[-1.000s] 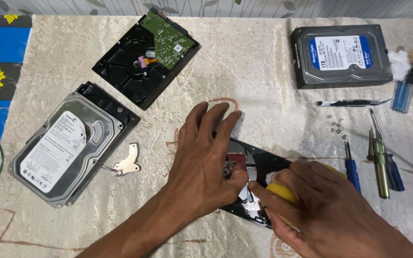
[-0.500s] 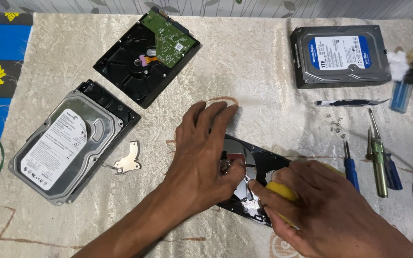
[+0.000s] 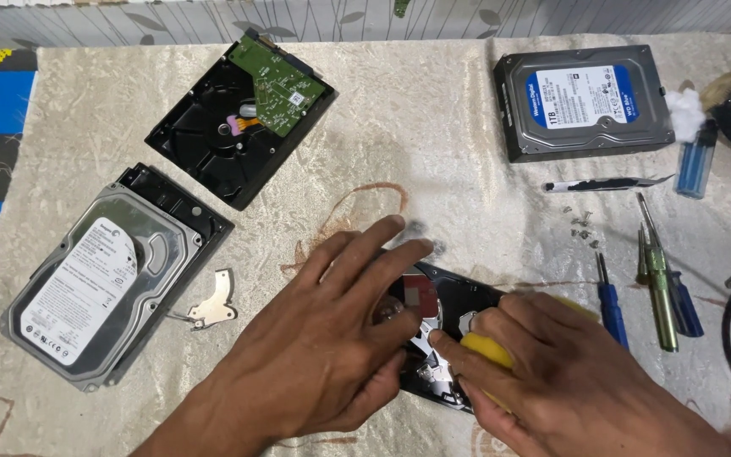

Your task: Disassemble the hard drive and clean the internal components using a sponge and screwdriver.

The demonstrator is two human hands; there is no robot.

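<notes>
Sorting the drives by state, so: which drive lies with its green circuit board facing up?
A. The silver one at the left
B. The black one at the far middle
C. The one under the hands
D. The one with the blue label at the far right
B: the black drive at the far middle shows its green circuit board on top.

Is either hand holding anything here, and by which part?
The right hand grips a yellow-handled tool by its handle. The left hand lies flat on the opened hard drive, pressing rather than grasping.

matt cloth cover (image 3: 433,127), shiny metal drive (image 3: 99,283), glossy plastic lighter (image 3: 694,159)
</notes>
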